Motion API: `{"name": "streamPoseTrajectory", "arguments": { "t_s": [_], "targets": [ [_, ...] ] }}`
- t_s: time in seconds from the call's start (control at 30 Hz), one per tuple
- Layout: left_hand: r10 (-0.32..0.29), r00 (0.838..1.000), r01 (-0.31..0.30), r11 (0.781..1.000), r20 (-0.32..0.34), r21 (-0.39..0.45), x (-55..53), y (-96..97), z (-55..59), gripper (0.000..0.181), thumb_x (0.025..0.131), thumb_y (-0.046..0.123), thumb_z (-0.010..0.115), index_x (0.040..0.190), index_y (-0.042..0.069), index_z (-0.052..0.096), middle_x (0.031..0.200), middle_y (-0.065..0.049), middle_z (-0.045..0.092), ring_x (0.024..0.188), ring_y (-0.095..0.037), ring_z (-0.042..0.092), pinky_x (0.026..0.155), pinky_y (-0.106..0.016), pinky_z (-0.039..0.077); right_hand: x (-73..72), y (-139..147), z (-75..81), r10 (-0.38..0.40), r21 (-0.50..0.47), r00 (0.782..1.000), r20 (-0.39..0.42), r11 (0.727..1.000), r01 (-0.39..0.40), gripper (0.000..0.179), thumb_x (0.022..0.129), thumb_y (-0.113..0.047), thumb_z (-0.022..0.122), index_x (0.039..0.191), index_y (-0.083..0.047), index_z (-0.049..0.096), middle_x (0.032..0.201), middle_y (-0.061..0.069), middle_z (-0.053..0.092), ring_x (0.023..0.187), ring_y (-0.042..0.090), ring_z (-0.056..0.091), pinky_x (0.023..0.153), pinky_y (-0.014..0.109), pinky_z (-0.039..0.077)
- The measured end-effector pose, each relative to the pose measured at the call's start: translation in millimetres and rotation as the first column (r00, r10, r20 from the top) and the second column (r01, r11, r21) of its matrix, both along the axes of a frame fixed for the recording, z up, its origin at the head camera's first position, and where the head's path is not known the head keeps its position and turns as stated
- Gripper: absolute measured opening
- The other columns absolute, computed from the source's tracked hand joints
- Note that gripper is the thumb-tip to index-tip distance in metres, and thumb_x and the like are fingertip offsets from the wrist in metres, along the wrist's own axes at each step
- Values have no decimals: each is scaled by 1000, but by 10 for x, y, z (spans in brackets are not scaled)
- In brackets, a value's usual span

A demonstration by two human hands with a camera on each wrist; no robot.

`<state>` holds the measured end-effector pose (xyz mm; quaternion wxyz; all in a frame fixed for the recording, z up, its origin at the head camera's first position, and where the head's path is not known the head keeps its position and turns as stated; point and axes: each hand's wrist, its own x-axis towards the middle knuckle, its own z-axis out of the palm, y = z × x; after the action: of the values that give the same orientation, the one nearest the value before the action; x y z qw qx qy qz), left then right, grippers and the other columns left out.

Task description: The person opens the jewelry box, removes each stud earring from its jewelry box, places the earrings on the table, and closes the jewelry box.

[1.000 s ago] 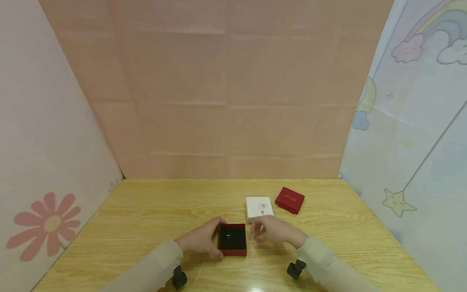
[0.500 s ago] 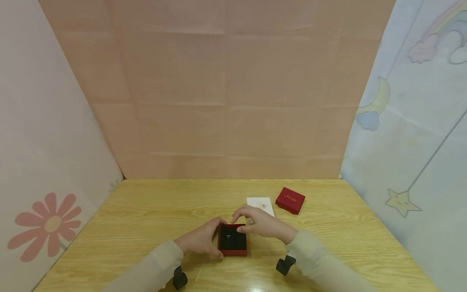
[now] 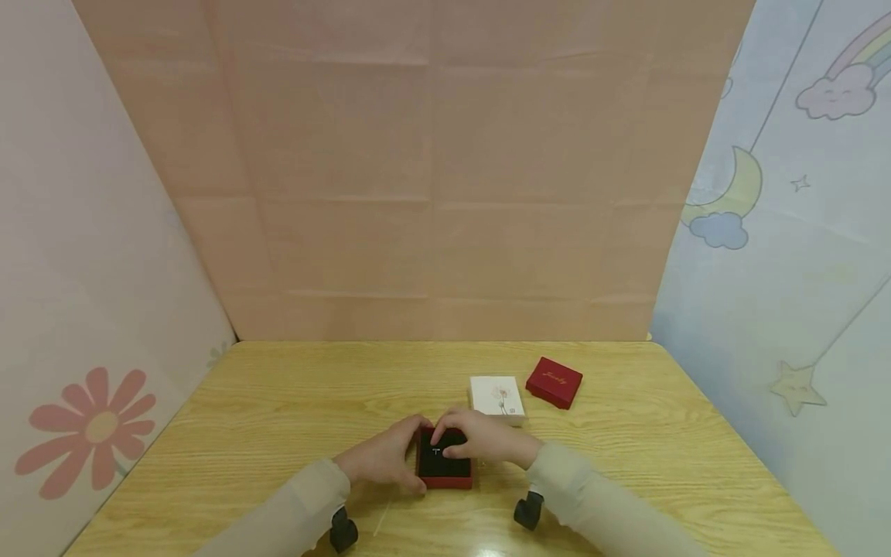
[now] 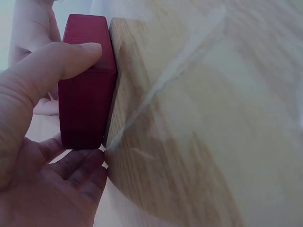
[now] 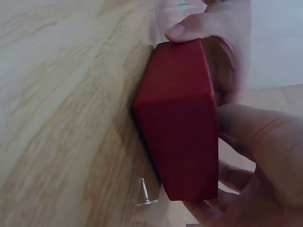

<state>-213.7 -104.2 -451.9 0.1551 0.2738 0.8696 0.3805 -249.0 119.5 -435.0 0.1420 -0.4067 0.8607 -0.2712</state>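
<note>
A red jewelry box with a black lining sits open on the table, a small silver stud earring standing in the lining. My left hand grips the box from its left side, thumb at the front corner and fingers at the back. Over the box reaches my right hand, its thumb and bent index finger a little apart on either side of the earring. A second small silver T-shaped stud lies on the tabletop against the box's right side.
Behind the right hand is a white box with a flower print. The red lid with gold lettering lies farther right. A thin clear strip shows on the wooden table in front of the left hand.
My right hand has left the spot right of the box, where the second stud lies, and moved left over the lining to the standing earring. The left hand has kept its grip.
</note>
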Motion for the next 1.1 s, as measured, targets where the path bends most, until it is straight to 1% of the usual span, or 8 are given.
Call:
{"name": "streamPoseTrajectory", "arguments": {
  "t_s": [0.13, 0.3, 0.63, 0.87, 1.1],
  "targets": [
    [-4, 1000, 4, 1000, 2, 7, -1, 4, 10, 73, 68, 21, 87, 127, 14, 44, 125, 2, 50, 116, -16, 48, 104, -40, 38, 0, -24, -31, 7, 18, 1000, -5, 1000, -7, 16, 89, -19, 69, 106, -22, 67, 121, -2, 58, 117, 17, 54, 101, 36, 45],
    [-2, 1000, 2, 1000, -6, -3, 4, 6, 11, 73, 68, 21, 87, 128, 14, 44, 127, 1, 50, 118, -18, 47, 105, -42, 38, 7, -34, -52, 6, 24, 1000, -10, 1000, -6, 16, 90, -19, 68, 106, -22, 66, 122, -2, 58, 117, 17, 55, 100, 36, 46],
    [-9, 1000, 9, 1000, -16, 0, 9, 8, 12, 73, 67, 20, 87, 127, 14, 44, 124, 2, 51, 117, -17, 48, 105, -39, 37, 1, -54, -76, -7, 32, 1000, -17, 999, 7, 13, 90, -21, 69, 103, -23, 66, 120, -5, 58, 116, 15, 54, 100, 34, 46],
    [-7, 1000, 7, 1000, -8, 4, 11, 8, 11, 73, 68, 19, 87, 127, 14, 44, 125, 1, 51, 119, -18, 47, 106, -43, 36, -2, -70, -77, -6, 17, 1000, -21, 1000, 7, 10, 91, -21, 68, 100, -22, 65, 117, -4, 58, 115, 16, 55, 98, 35, 47],
    [-5, 1000, 5, 1000, -21, -3, 6, 6, -5, 74, 67, 19, 87, 127, 13, 44, 125, 1, 50, 120, -19, 47, 106, -42, 37, -14, -91, -99, -14, 20, 1000, -26, 1000, 14, 9, 90, -21, 69, 98, -22, 65, 115, -4, 59, 113, 14, 55, 98, 33, 47]
  ]
}}
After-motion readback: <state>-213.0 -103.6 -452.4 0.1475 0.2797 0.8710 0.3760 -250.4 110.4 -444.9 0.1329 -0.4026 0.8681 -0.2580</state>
